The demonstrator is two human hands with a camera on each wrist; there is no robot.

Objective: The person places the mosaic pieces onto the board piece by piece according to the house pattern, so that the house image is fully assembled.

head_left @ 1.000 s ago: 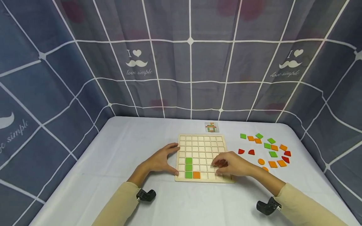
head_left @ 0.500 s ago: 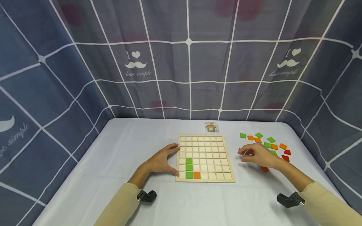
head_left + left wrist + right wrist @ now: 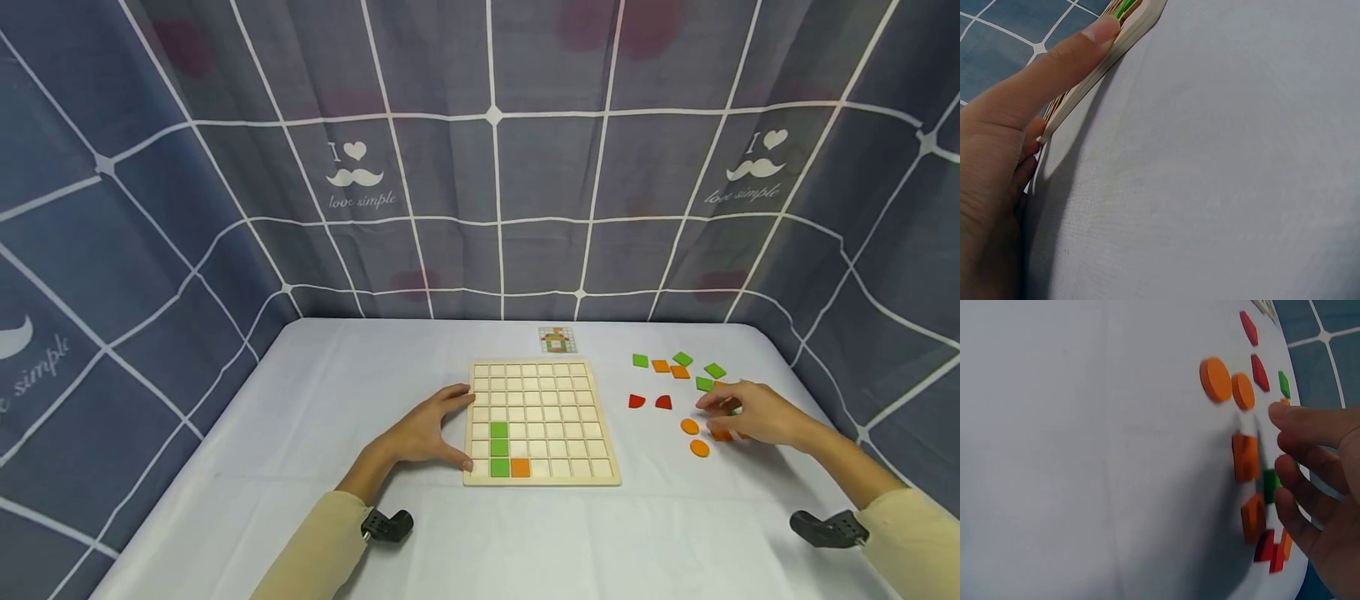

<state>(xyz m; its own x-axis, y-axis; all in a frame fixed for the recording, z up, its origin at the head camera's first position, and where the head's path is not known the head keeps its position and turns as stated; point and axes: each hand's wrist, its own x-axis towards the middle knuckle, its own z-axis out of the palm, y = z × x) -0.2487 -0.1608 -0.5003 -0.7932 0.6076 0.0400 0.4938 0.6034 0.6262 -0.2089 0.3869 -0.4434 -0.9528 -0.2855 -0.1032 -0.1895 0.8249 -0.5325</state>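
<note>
Our right hand point(image 3: 753, 412) has moved farther out toward three o'clock from the wooden grid board point(image 3: 551, 425), loosely bent fingers apart over orange square tiles point(image 3: 1245, 459); our left hand point(image 3: 420, 432) spreads its fingers along the board's nine-o'clock edge, on the tabletop point(image 3: 337, 354)

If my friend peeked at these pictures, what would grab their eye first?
Probably the wooden grid board on the white table, with three green squares and one orange square in its lower left part. Next, perhaps the bright loose pieces scattered to its right, near the right hand, and the white mustaches on the dark curtain behind.
</note>
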